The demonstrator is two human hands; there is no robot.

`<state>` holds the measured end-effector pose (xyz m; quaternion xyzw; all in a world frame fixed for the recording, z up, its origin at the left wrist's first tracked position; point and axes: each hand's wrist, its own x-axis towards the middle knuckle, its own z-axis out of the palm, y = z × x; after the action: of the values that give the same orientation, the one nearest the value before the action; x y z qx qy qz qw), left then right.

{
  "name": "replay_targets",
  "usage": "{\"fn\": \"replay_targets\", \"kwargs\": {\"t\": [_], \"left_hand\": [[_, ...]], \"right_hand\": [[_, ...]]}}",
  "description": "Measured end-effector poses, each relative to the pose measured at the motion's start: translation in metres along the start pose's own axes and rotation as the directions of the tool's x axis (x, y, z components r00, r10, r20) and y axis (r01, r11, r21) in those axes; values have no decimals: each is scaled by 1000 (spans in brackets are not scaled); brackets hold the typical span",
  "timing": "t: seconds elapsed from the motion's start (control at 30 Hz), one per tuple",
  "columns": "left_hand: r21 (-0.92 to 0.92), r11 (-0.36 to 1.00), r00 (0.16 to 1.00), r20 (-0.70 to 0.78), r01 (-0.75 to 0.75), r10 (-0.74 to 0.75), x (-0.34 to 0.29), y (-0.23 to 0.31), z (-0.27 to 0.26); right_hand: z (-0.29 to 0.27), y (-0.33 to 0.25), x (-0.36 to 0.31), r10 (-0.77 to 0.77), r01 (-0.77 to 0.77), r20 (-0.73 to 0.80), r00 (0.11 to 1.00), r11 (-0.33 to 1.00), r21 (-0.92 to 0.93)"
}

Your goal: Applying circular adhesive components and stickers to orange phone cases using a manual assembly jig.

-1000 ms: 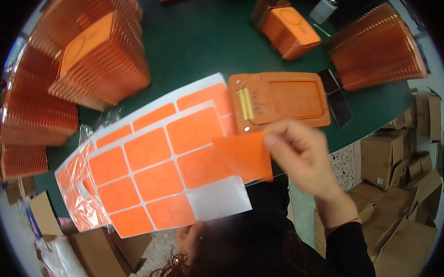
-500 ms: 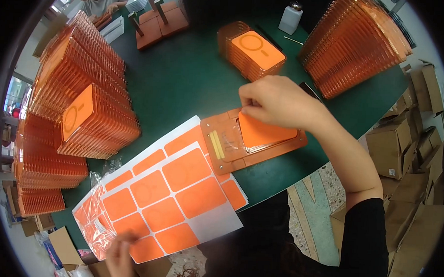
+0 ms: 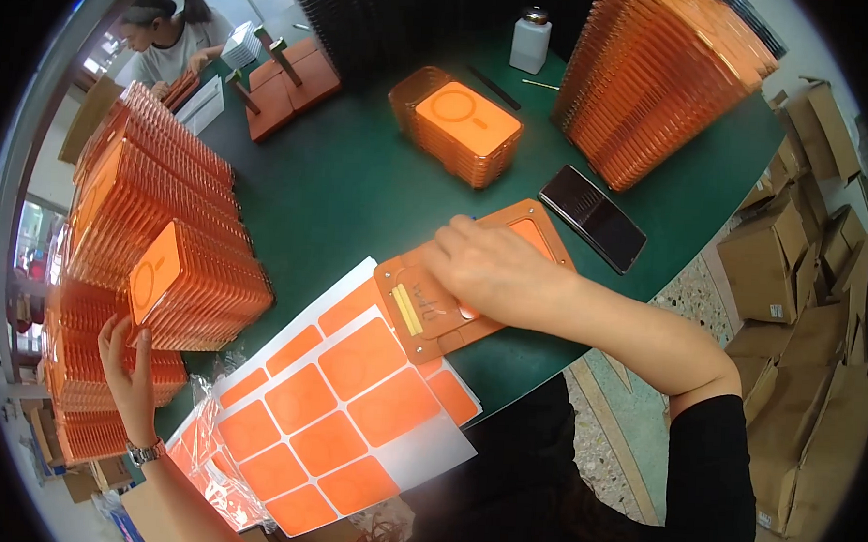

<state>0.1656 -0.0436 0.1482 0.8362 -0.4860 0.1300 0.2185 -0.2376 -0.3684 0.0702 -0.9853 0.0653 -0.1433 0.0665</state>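
Observation:
My left hand, with a watch at its wrist, reaches up at the near side of the left stacks of clear orange cases. Its fingers are apart, close to the stack topped by an orange panel with a ring mark. My right hand lies over an orange jig with a yellow strip and corner screws. Those fingers are curled, their tips hidden, so what they pinch cannot be made out. Part of an orange piece shows in the jig's recess beyond the hand.
Sheets of orange stickers overhang the table's near edge beside crinkled clear film. Beyond the jig are a phone, a small case stack, a tall stack and a white bottle. A co-worker sits far left.
My left hand has gone from the sticker sheets up and left to the case stacks. The right hand has shifted left across the jig, from the orange piece's edge. The whole view has shifted.

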Motion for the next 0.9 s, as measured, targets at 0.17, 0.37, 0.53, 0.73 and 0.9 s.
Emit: {"fn": "replay_targets", "kwargs": {"t": [0.17, 0.37, 0.53, 0.73, 0.9], "left_hand": [[-118, 988, 994, 23, 104, -102, -4, -7, -4], [-182, 982, 997, -60, 45, -57, -18, -11, -22], [-405, 911, 996, -10, 75, -87, -51, 80, -41], [-708, 697, 988, 154, 118, -10, -86, 221, 116], [-609, 784, 970, 241, 119, 40, -77, 291, 162]], "right_hand": [[-2, -7, 1, 9, -7, 19, 1000, 998, -66], [-32, 32, -15, 314, -255, -23, 949, 808, 532], [-31, 77, -76, 645, -215, -171, 745, 476, 853], [-3, 66, -98, 759, -373, -77, 646, 402, 836], [8, 57, -101, 748, -420, -21, 664, 396, 816]]}}
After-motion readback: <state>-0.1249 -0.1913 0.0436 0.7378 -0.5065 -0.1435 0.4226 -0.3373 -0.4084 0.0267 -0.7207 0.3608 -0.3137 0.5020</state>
